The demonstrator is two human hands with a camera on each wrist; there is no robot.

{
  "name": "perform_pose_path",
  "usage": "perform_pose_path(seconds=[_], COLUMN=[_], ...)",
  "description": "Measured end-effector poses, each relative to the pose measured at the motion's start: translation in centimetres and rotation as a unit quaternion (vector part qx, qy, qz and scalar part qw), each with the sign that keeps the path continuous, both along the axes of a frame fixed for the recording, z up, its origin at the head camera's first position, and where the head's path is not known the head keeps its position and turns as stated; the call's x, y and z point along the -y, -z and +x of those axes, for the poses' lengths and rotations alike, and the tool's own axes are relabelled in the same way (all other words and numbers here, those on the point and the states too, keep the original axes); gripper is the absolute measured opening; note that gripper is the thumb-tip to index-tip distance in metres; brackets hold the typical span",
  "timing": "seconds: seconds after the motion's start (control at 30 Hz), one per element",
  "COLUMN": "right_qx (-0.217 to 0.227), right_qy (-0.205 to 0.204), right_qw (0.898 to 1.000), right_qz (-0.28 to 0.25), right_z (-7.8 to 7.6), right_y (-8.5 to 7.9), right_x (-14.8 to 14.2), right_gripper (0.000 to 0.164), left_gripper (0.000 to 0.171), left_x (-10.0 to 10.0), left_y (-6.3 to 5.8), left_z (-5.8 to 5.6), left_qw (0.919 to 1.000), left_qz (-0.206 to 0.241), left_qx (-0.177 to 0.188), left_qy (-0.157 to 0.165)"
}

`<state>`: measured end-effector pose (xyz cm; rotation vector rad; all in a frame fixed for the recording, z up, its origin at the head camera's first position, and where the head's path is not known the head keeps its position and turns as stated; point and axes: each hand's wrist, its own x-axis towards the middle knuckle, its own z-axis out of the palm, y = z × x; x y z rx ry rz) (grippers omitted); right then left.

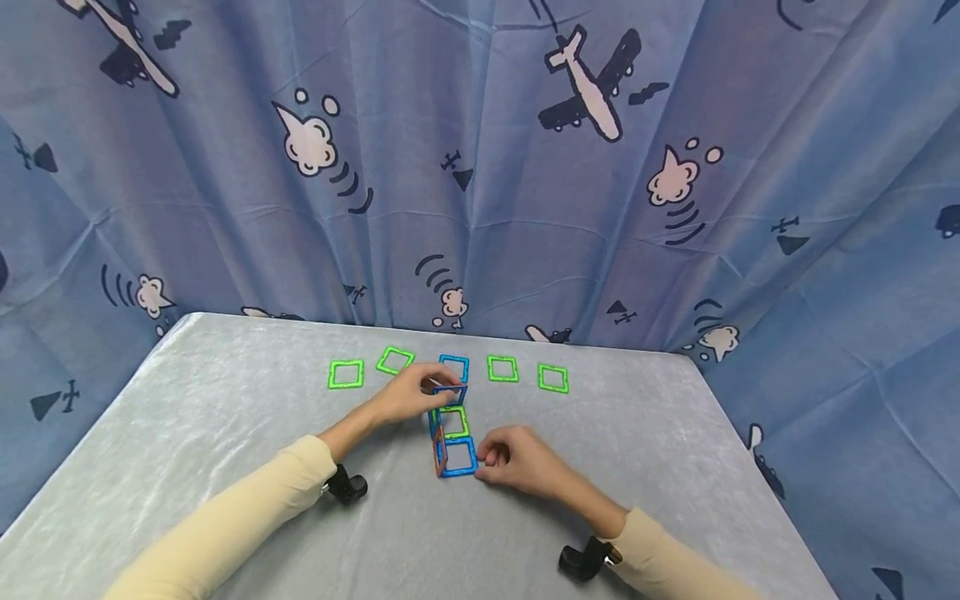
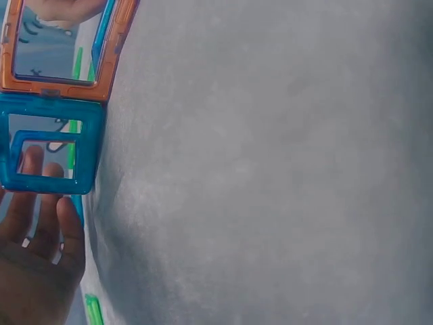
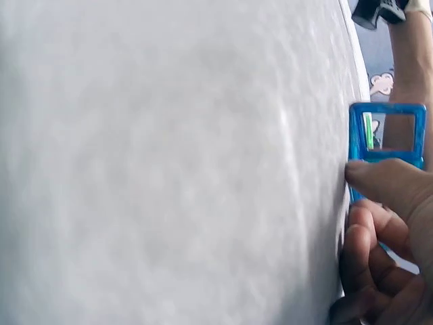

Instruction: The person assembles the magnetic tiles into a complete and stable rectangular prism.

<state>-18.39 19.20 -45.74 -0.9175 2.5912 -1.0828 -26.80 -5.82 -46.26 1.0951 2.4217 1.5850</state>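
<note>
A row of square magnetic tiles lies mid-table, with a blue tile [image 1: 459, 473] in front and a green tile [image 1: 467, 423] behind it. Along their left side stand an orange tile [image 1: 440, 454] and a blue one [image 2: 98, 145]. My left hand [image 1: 411, 393] pinches another upright blue tile [image 1: 460, 395] at the row's far end, thumb in front and fingers behind. At the front tile's right edge, my right hand [image 1: 525, 461] has curled fingers and pinches the edge near the corner; its thumb [image 3: 382, 179] partly covers the tile in the right wrist view.
Behind the row, loose tiles lie flat: a blue one [image 1: 466, 369] at centre, green ones [image 1: 346, 387] to the left, and green ones [image 1: 503, 380] to the right. A grey cloth covers the table [image 1: 247, 417]. A blue printed curtain [image 1: 420, 183] hangs beyond its far edge.
</note>
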Motion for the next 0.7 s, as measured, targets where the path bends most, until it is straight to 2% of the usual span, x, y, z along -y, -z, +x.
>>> perform_pose_path(seconds=[0.13,0.17,0.37,0.4,0.7], right_qx=[0.002,0.001,0.005,0.006,0.001], right_qy=[0.018,0.023,0.058,0.063,0.084], right_qw=[1.0,1.0,0.998,0.998,0.996], right_qz=[-0.003,-0.004,-0.011,-0.013,-0.015], right_z=[0.5,0.6,1.2,1.3,1.5], right_y=[0.0,0.0,0.2,0.3,0.5], right_x=[0.6,0.7,1.3,1.4,1.9], right_gripper=[0.015,0.015,0.015,0.015,0.014], left_gripper=[0.018,0.018,0.018,0.018,0.018], left_x=[0.1,0.1,0.1,0.2,0.4], left_y=[0.0,-0.4,-0.4,0.0,0.4], left_z=[0.0,0.3,0.3,0.0,0.0], left_qw=[0.9999,0.9999,0.9999,0.9999,0.9997], left_qz=[-0.002,-0.001,0.005,0.006,0.011], left_qx=[0.0,0.004,0.008,0.003,-0.003], left_qy=[-0.012,-0.012,-0.012,-0.013,-0.02])
